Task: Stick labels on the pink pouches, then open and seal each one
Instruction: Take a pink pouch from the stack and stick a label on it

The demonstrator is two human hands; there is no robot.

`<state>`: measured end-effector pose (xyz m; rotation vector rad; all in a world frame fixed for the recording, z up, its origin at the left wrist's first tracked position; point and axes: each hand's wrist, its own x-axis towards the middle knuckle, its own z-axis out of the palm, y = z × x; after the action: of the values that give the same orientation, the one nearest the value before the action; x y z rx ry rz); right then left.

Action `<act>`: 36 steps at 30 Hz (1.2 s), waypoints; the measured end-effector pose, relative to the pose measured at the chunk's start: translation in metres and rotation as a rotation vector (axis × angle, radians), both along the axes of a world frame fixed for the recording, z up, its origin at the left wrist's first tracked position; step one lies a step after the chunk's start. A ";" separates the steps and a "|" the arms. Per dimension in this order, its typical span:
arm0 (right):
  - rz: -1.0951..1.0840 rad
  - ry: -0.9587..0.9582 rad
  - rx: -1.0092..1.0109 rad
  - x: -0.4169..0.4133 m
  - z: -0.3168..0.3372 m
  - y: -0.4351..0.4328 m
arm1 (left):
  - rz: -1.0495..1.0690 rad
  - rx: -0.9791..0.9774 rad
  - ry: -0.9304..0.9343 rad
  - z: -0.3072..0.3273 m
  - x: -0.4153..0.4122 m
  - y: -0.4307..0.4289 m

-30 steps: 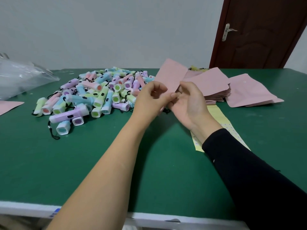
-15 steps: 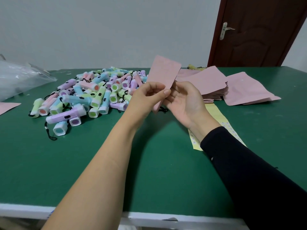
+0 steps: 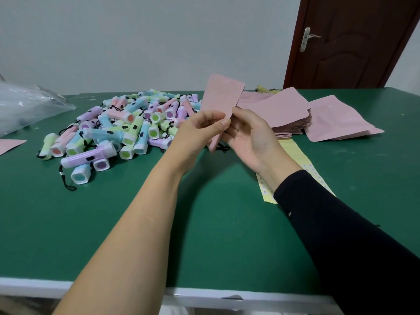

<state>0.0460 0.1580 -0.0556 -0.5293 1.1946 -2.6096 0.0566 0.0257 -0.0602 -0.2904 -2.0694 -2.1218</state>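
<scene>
Pinched at its lower edge by left hand [image 3: 200,130] and right hand [image 3: 250,137], pouch [image 3: 221,96] stands above table [image 3: 113,223]. Turned steeper, narrower since a second ago; probably opening it.

Green-topped table [image 3: 113,235], pale wall [image 3: 159,37], dark brown door [image 3: 354,42] behind.

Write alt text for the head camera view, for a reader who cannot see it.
A person's left hand and right hand hold one pink pouch up over a green table. A pile of pastel flashlights lies to the left; a stack of pink pouches and a yellow label sheet lie to the right.
</scene>
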 end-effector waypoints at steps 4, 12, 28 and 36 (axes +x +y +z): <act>-0.003 0.065 0.033 -0.002 -0.003 -0.001 | 0.005 -0.009 -0.011 0.000 0.001 -0.001; -0.010 0.072 -0.004 -0.003 -0.004 -0.003 | 0.025 -0.007 -0.002 0.001 0.002 0.000; -0.620 0.339 0.728 0.002 -0.005 -0.009 | 0.390 -0.566 0.443 -0.005 -0.002 0.016; -0.828 0.508 0.959 0.011 -0.002 -0.009 | 0.372 -0.451 0.450 0.000 0.006 0.020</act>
<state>0.0575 0.1487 -0.0573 -0.5483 3.0797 -1.9513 0.0624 0.0462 -0.0605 -0.3618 -2.0919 -1.2351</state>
